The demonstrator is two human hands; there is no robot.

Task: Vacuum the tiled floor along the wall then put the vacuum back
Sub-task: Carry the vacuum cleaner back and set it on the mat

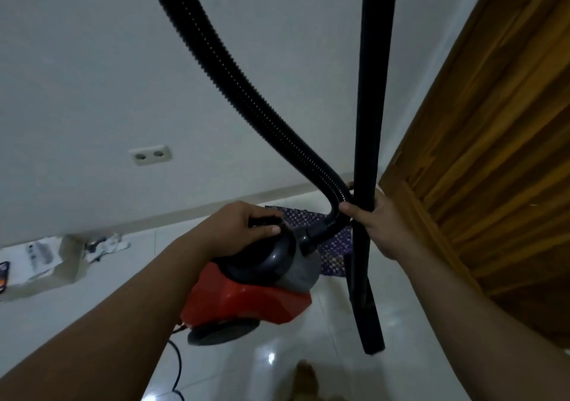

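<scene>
A red and grey canister vacuum (246, 295) hangs above the white tiled floor (308, 363), lifted by its black top handle. My left hand (243, 224) is closed around that handle. A ribbed black hose (234, 82) curves up from the vacuum's front and leaves the top of the frame. My right hand (379, 227) grips the straight black wand (367, 153), which stands nearly upright, its lower end hanging free just above the floor. The wand's top is out of view.
A white wall with a double socket (151, 154) runs along the left. A wooden door (493, 153) fills the right side. A purple patterned mat (333, 246) lies behind the vacuum. An open cardboard box (46, 265) with papers sits by the wall. The black cord (177, 366) trails on the floor.
</scene>
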